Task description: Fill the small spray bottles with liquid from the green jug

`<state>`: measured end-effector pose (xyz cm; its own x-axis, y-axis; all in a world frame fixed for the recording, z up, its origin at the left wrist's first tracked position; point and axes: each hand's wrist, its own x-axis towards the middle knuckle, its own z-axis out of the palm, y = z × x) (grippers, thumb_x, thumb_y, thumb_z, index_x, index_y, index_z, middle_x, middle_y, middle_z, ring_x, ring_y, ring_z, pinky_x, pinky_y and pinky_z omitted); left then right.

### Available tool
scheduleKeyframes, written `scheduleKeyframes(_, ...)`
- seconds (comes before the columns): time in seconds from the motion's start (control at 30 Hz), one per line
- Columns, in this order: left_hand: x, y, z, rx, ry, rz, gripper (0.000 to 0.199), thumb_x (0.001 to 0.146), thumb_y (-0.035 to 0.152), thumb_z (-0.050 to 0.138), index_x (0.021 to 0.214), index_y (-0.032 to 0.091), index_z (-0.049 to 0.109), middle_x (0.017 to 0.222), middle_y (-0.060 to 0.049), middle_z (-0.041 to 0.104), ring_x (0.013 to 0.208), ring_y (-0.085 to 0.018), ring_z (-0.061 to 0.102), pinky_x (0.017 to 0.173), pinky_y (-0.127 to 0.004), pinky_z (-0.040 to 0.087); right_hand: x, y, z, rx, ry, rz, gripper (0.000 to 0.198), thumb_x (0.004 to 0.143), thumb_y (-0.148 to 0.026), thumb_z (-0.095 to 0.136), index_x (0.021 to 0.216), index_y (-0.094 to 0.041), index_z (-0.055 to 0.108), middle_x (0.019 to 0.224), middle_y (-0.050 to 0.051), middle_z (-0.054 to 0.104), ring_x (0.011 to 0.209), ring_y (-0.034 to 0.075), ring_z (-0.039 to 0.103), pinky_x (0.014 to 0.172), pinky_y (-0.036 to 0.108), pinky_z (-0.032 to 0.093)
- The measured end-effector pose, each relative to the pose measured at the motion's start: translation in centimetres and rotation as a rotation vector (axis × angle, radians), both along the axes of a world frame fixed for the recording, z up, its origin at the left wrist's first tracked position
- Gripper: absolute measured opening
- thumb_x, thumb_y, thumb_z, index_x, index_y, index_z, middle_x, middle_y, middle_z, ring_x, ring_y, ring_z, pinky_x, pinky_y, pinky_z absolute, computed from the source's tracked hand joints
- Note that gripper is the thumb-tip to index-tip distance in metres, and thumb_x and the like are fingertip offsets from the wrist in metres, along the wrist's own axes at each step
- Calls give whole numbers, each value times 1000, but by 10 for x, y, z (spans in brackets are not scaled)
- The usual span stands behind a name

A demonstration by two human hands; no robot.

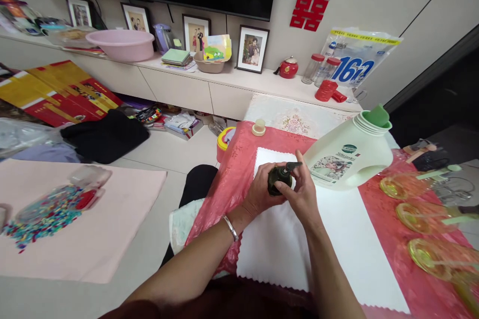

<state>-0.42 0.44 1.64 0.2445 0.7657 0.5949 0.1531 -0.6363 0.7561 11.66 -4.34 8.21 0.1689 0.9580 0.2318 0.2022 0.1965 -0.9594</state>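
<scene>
My left hand is wrapped round a small dark green pump bottle, held over a white scalloped sheet. A black pump head sits on top, its nozzle turned to the right. My right hand closes on the bottle's upper part, the thumb against its near side and fingers around the pump. Just right of my hands, a large pale green jug stands with its mouth uncapped and a green piece in it. A whitish cap lies beyond my hands on the red cover.
Several glasses of yellow liquid stand along the right of the red table cover. At left, colourful small pieces lie on a pink sheet. Behind, a low cabinet carries a pink basin, framed photos and red-lidded jars.
</scene>
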Motion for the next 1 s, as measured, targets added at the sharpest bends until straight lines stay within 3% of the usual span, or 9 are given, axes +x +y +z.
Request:
scheduleKeyframes(0.1, 0, 0, -3, 8, -14, 14, 81, 67, 40, 86, 136, 21, 47, 126, -13, 65, 118, -33, 62, 103, -54, 53, 5, -4, -1, -3, 115, 126, 92, 92, -44, 68, 163, -20, 16, 127, 10, 58, 127, 21, 53, 116, 46, 39)
scheduleKeyframes(0.23, 0, 1, -10, 20, 2, 24, 87, 65, 44, 89, 136, 20, 46, 126, -14, 63, 119, -34, 61, 102, -54, 53, 6, 3, -10, 7, 68, -45, 93, 83, -44, 75, 160, -19, 29, 116, 8, 59, 116, 21, 57, 112, 45, 43)
scheduleKeyframes(0.33, 0, 1, -11, 27, 9, 42, 84, 68, 45, 85, 136, 19, 43, 125, -15, 61, 119, -35, 61, 101, -56, 53, 2, 8, -11, 13, -16, -144, 101, 75, -44, 81, 159, -19, 33, 120, 9, 57, 114, 22, 57, 111, 45, 45)
scheduleKeyframes(0.43, 0, 0, -8, 22, 0, 24, 80, 70, 44, 82, 136, 19, 44, 124, -15, 62, 117, -34, 61, 101, -56, 52, 1, 4, -3, 26, -18, -28, 107, 79, -45, 79, 164, -22, 19, 127, 10, 55, 118, 22, 56, 111, 45, 45)
scheduleKeyframes(0.57, 0, 0, -5, -8, -15, 10, 82, 68, 43, 85, 136, 22, 45, 125, -13, 63, 118, -34, 61, 103, -54, 51, 5, -4, 2, 14, 65, 143, 95, 95, -46, 63, 166, -23, 3, 131, 11, 56, 129, 21, 52, 114, 45, 43)
scheduleKeyframes(0.63, 0, 0, -7, -16, -18, 4, 83, 66, 44, 88, 136, 23, 46, 127, -13, 63, 119, -33, 61, 104, -53, 51, 7, -3, -2, 7, 76, 94, 93, 95, -46, 63, 166, -23, 8, 124, 9, 59, 123, 20, 55, 114, 45, 42)
scheduleKeyframes(0.73, 0, 1, -11, 25, -18, 24, 86, 67, 47, 87, 137, 21, 45, 126, -14, 62, 119, -34, 61, 102, -54, 53, 5, 4, -11, 32, 59, -53, 99, 83, -43, 75, 164, -22, 22, 114, 6, 60, 113, 20, 58, 114, 44, 42)
scheduleKeyframes(0.83, 0, 1, -12, 79, -5, 55, 86, 69, 48, 85, 138, 20, 42, 125, -15, 61, 118, -34, 61, 100, -55, 54, 2, 8, -10, 27, 4, -143, 105, 73, -40, 83, 162, -22, 29, 119, 8, 57, 114, 21, 56, 110, 44, 44)
scheduleKeyframes(1.0, 0, 0, -7, 48, -15, 30, 80, 71, 45, 84, 136, 20, 44, 124, -14, 63, 116, -33, 62, 100, -55, 55, 6, -2, 2, 26, 71, 108, 104, 88, -44, 73, 166, -23, 6, 128, 11, 56, 128, 23, 51, 114, 45, 41)
